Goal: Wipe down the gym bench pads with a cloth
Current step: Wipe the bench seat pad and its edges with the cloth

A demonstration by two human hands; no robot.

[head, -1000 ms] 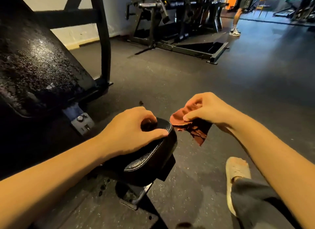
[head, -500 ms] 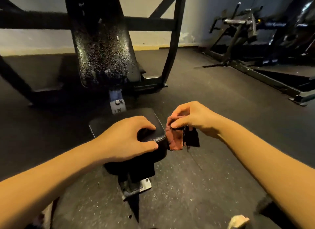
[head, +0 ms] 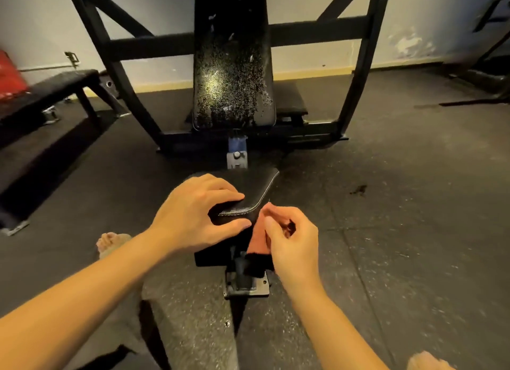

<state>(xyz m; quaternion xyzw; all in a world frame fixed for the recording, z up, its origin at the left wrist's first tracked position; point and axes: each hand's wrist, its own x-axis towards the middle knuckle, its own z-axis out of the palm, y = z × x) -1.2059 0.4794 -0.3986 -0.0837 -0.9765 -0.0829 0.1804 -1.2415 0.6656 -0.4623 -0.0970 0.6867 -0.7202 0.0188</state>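
Observation:
The small black seat pad (head: 256, 189) of the bench sits at the centre, with white stitching along its edge. My left hand (head: 197, 218) grips its near corner, thumb under the front edge and fingers on top. My right hand (head: 292, 240) pinches a reddish-brown cloth (head: 258, 238) that hangs against the pad's right front side. Behind stands the upright black back pad (head: 233, 74), its surface worn and speckled.
A black steel frame (head: 356, 74) brackets the back pad against the pale wall. A low flat bench (head: 47, 89) stands at the left with something red behind it. The seat's metal base plate (head: 247, 288) is bolted to the rubber floor. My sandalled foot (head: 110, 242) is left of the seat.
The view has swung to face the bench squarely. My right hand has brought the cloth down and in against the seat pad's right front side. My left hand has kept its grip on the pad.

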